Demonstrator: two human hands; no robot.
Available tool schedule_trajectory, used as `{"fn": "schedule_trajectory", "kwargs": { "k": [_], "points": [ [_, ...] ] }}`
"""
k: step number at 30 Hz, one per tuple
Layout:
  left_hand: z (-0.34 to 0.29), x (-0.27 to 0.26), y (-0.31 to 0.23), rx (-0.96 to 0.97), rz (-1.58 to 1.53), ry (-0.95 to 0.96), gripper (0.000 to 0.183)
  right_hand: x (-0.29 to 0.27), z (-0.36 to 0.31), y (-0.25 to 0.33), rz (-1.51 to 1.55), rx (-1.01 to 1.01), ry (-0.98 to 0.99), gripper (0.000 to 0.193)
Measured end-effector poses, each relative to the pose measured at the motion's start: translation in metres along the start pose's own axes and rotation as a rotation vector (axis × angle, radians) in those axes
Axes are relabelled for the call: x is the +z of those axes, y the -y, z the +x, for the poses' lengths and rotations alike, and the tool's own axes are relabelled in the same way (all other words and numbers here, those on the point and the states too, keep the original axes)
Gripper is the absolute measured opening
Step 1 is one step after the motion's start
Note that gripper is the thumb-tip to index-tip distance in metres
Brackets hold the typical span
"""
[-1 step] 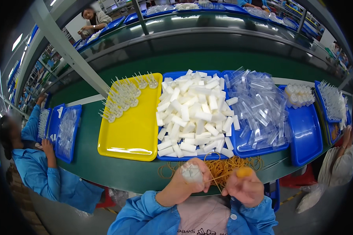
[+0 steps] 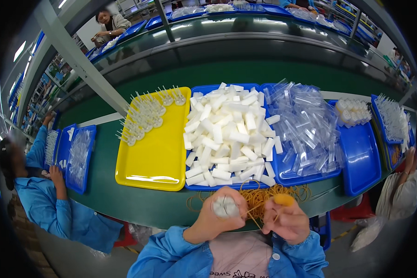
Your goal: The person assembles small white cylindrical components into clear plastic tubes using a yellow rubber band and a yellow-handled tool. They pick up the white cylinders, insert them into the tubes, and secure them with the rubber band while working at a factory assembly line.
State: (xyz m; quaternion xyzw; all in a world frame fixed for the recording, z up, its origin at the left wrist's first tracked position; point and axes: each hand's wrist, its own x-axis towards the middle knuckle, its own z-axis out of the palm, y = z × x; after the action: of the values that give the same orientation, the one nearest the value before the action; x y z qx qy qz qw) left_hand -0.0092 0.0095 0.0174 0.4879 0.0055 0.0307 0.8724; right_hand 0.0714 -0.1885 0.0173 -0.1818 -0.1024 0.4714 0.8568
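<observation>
My left hand [image 2: 222, 214] is closed round a whitish bundle [image 2: 225, 207] whose round end, marked by dark lines, faces up. Its exact kind cannot be made out. A thin tan rubber band [image 2: 255, 219] stretches from beside the bundle to the fingers of my right hand [image 2: 288, 223], which pinch it. One right finger wears an orange-yellow finger cot [image 2: 284, 199]. Just beyond both hands lies a loose heap of rubber bands [image 2: 259, 197], partly hidden by them.
A blue tray [image 2: 204, 187] heaped with white foam blocks [image 2: 236, 134] stands ahead. Left of it is a yellow tray [image 2: 148, 181] with several stemmed clear pieces [image 2: 146, 113]; right, clear plastic sleeves [image 2: 306, 129] and another blue tray [image 2: 359, 160]. A co-worker [image 2: 55, 199] sits at left.
My right hand has shifted slightly left and upward, its finger cot tipping toward the bundle. The left hand has turned the bundle a little, and its round end shows more clearly.
</observation>
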Motion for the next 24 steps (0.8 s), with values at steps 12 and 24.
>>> {"fn": "schedule_trajectory", "kwargs": {
  "k": [12, 24],
  "points": [
    [0.0, 0.005, 0.012, 0.194, 1.205, 0.068, 0.086, 0.019, 0.006, -0.008, -1.642, -0.313, -0.034, 0.041],
    [0.007, 0.022, 0.007, 0.012, 1.012, 0.155, 0.087, 0.019, 0.007, -0.015, -1.604, -0.582, -0.112, 0.036]
  ]
}}
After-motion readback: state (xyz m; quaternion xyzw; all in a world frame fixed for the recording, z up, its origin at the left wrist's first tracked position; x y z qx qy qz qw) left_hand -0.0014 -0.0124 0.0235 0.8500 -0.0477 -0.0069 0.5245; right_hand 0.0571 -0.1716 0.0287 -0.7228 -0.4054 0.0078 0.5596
